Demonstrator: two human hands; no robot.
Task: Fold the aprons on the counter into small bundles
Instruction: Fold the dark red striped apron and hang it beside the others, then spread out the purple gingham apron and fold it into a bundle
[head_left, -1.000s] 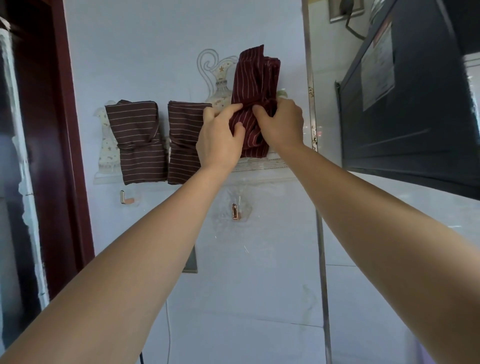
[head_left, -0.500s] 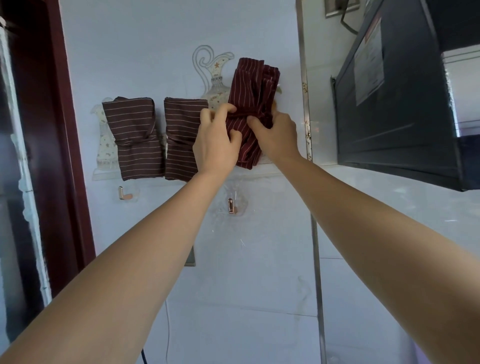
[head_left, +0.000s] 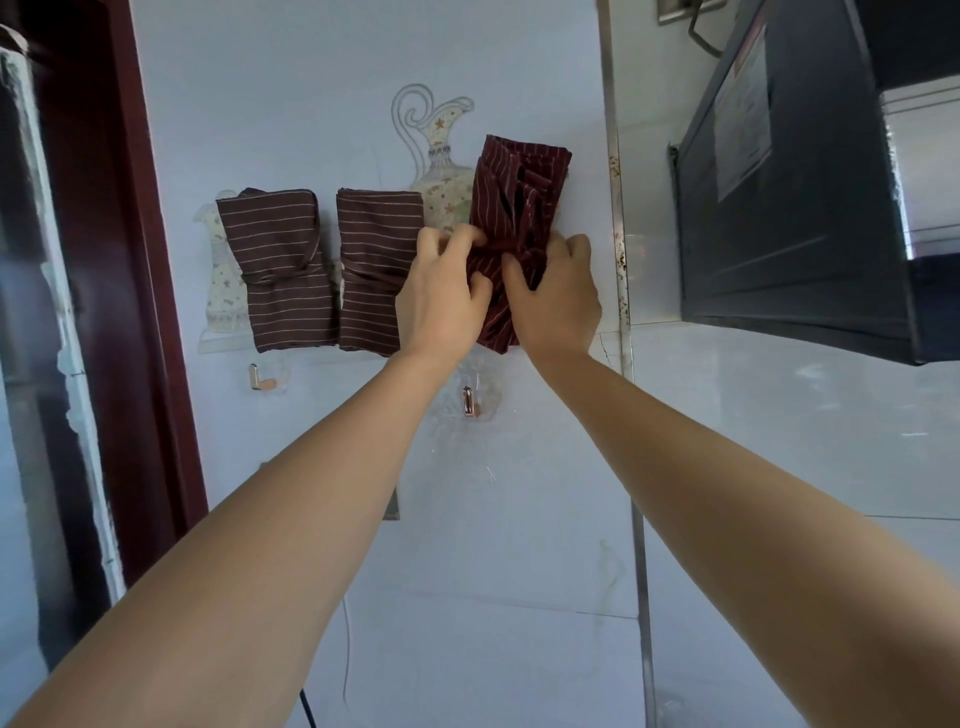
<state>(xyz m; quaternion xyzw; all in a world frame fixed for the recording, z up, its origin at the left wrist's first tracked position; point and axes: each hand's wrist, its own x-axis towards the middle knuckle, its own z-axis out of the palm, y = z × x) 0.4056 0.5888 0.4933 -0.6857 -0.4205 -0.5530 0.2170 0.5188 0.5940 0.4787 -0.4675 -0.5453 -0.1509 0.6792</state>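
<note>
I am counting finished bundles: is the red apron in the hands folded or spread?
Folded: the red apron is a narrow bundle, cinched at its middle, where the left hand and right hand grip it.

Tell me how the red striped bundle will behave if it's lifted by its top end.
Probably floppy: the red striped bundle is soft cloth, puckered where the left hand and right hand pinch its middle. Likely light, and too flat to roll. It may unfold, as its folds gape at the top, unlike the nearer brown bundle.
</note>
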